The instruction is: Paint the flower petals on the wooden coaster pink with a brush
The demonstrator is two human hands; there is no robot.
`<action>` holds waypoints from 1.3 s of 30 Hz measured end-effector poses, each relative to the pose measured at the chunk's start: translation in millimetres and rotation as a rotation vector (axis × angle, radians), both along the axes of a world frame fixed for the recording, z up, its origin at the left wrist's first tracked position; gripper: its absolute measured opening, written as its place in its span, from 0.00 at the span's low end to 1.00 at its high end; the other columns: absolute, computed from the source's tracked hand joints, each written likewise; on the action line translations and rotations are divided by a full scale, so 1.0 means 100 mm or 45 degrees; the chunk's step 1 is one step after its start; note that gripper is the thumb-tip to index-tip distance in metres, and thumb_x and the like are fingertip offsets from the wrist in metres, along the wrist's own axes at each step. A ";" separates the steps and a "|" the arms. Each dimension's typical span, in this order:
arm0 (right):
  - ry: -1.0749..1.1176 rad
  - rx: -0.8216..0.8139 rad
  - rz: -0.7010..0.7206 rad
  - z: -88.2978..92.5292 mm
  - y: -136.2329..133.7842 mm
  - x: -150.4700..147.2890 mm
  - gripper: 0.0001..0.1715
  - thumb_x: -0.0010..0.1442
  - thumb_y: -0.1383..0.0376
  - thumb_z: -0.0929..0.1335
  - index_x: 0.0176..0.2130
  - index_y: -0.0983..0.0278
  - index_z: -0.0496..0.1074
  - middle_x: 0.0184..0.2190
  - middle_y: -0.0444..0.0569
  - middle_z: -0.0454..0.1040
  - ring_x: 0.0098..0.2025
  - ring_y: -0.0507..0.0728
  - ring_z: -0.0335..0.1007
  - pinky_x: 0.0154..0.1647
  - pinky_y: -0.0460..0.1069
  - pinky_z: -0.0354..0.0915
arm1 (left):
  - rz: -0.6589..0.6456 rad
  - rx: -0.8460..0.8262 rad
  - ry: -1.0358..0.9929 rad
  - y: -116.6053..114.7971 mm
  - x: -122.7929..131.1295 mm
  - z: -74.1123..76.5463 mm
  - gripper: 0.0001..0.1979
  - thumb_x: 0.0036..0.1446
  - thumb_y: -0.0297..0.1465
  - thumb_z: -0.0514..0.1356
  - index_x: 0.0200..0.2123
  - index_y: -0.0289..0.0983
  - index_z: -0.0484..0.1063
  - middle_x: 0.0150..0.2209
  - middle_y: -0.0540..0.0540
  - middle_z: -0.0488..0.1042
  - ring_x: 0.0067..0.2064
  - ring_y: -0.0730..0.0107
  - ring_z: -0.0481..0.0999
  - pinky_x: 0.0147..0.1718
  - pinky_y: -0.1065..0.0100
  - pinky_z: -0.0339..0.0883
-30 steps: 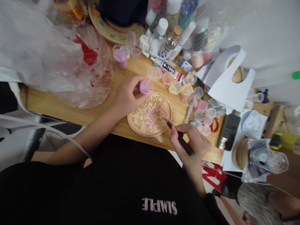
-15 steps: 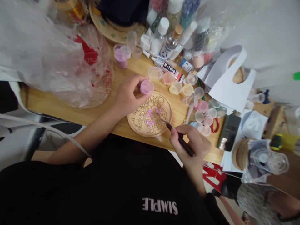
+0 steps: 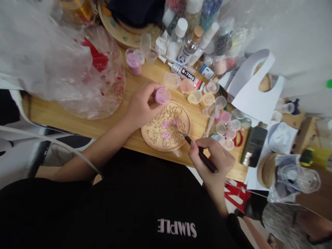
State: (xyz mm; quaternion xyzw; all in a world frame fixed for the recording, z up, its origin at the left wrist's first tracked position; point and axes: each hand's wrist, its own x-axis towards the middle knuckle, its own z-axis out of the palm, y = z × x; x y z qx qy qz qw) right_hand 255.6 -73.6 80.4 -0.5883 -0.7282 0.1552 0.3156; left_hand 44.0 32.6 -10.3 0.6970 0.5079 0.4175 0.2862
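Observation:
A round wooden disc (image 3: 153, 141) lies near the table's front edge, with raised gold flower outlines and some petals coloured pink-purple. My left hand (image 3: 144, 105) is closed round a small clear cup of pink-purple paint (image 3: 163, 96), held over the disc's upper left rim. In my right hand (image 3: 213, 157) is a dark-handled tool with a thin metal tip (image 3: 201, 154), gripped like a pen. Its tip is at the central flower's right petals; whether it touches the wood I cannot tell.
Small cups of coloured paint (image 3: 208, 99) crowd the disc's right, near red-handled scissors (image 3: 238, 138) and a dark phone (image 3: 254, 147). Behind them lie a B-7000 glue tube (image 3: 188, 75) and bottles (image 3: 187, 48). A plastic bag (image 3: 77, 76) covers the left. Another person's arm (image 3: 252, 230) shows lower right.
My right hand and the tool have shifted very slightly to the right. My left hand and its cup stay in place over the disc's edge.

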 end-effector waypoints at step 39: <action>0.271 -0.051 -0.302 -0.18 -0.03 0.06 0.10 0.65 0.65 0.72 0.30 0.60 0.74 0.21 0.39 0.74 0.21 0.49 0.70 0.23 0.45 0.65 | 0.019 0.002 0.056 -0.02 0.01 0.03 0.15 0.56 0.28 0.65 0.47 0.39 0.70 0.45 0.47 0.78 0.45 0.66 0.78 0.47 0.64 0.74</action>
